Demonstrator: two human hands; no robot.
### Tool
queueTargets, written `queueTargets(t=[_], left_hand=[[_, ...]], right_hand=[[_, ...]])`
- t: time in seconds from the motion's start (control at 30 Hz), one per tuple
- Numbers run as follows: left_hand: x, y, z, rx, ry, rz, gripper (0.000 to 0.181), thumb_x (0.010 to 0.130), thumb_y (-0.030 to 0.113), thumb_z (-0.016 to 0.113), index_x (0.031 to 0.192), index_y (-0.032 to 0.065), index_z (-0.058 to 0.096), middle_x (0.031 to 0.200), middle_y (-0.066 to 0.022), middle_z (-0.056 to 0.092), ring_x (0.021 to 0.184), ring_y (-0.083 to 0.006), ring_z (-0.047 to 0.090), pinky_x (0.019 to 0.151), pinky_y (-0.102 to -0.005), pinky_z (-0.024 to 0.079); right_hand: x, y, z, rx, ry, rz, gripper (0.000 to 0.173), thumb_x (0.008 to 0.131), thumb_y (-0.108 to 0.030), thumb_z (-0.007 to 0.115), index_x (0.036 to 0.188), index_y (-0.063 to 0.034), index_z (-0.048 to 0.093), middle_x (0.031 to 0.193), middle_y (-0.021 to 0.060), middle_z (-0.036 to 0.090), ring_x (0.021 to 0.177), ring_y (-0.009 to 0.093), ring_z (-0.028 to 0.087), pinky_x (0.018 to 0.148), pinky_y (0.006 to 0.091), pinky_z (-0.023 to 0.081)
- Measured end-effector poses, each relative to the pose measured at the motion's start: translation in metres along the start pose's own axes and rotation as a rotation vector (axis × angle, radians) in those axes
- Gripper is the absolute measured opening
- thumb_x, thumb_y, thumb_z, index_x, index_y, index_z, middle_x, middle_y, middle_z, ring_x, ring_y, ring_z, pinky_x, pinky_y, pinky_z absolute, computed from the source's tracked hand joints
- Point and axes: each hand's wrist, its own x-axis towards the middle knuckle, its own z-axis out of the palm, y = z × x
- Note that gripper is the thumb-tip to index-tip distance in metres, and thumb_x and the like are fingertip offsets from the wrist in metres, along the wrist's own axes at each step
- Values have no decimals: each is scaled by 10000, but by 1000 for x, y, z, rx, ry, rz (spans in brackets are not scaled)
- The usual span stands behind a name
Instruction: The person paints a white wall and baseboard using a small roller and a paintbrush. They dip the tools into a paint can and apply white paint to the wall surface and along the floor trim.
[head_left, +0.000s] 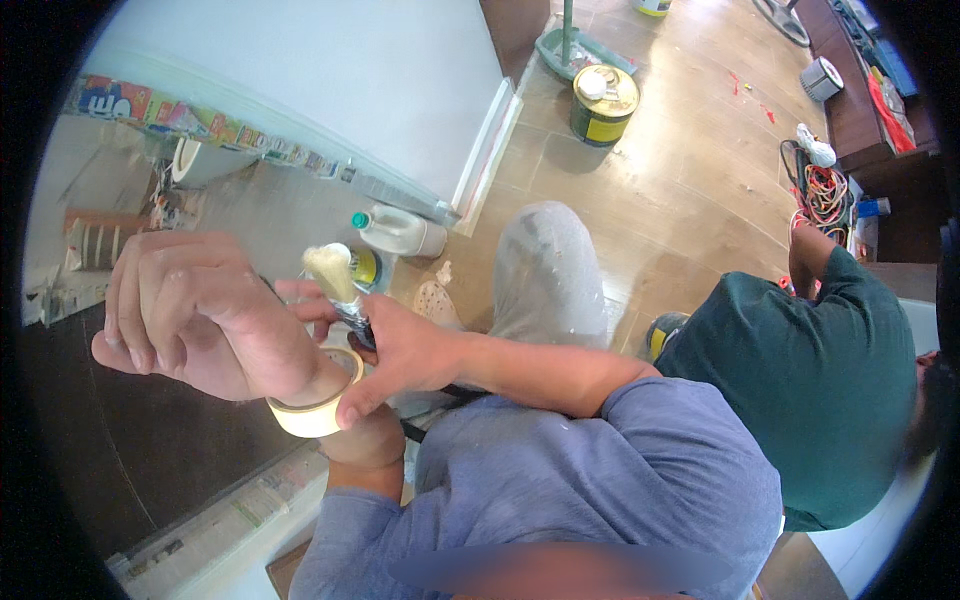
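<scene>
My left hand (214, 319) is raised at the left with its fingers loosely bent and nothing in it. Around that wrist sits a roll of pale yellow masking tape (307, 420). My right hand (409, 349) reaches across and holds a paintbrush (330, 274) with pale bristles pointing up and away; its thumb lies against the tape roll. Part of the brush handle is hidden by the hand. Beyond the brush stand a plastic jug (405, 231) with a green cap and a can with a yellow label (365, 266).
A co-worker in a dark green shirt (787, 390) bends close at my right. Ahead on the wood-look floor are a large can (604, 112), a green tray (551, 56) and coiled cables (825, 195). Printed paper (202, 124) lines the glossy panel's edge at left.
</scene>
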Motion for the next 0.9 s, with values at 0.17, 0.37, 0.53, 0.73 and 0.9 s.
queueTargets(t=[0.17, 0.37, 0.53, 0.73, 0.9], left_hand=[[-10, -10, 0, 13, -40, -54, 204, 823, 21, 779, 721, 85, 614, 690, -39, 597, 602, -129, 539, 615, -284, 498], [-11, 18, -9, 1304, -450, 358, 194, 925, 240, 748, 841, 91, 655, 655, 9, 523, 604, -134, 455, 637, -350, 425], [12, 30, -28, 1983, -742, 692, 137, 970, 114, 676, 871, 20, 673, 708, -92, 612, 630, -154, 481, 620, -330, 408], [15, 49, -60, 2618, -566, 829, 220, 848, 166, 857, 744, 49, 703, 634, -3, 599, 525, -44, 461, 478, -225, 333], [4, 128, -122, 2333, 352, 836, 289, 911, 235, 805, 712, 64, 684, 627, 6, 591, 551, -63, 460, 508, -241, 356]], right_hand=[[-11, -14, 6, 63, -172, 298, 838, 583, -333, 995, 1257, 16, 639, 1217, 109, 706, 1087, 183, 649, 966, 334, 488], [-28, 30, 39, 4, -72, 282, 665, 620, -305, 967, 1130, 23, 695, 1092, 114, 751, 1005, 178, 693, 931, 343, 530], [-28, 32, 56, 125, 113, 228, 648, 662, -298, 957, 1157, 20, 686, 1127, 115, 741, 1050, 173, 682, 964, 345, 520], [-14, 60, 72, 76, 297, 191, 606, 780, -273, 898, 1259, -1, 645, 1143, 84, 717, 1027, 162, 658, 978, 349, 507], [-21, 55, 28, -97, 644, 312, 577, 847, -338, 839, 1316, -71, 636, 982, 6, 656, 767, 97, 529, 722, 292, 471]])
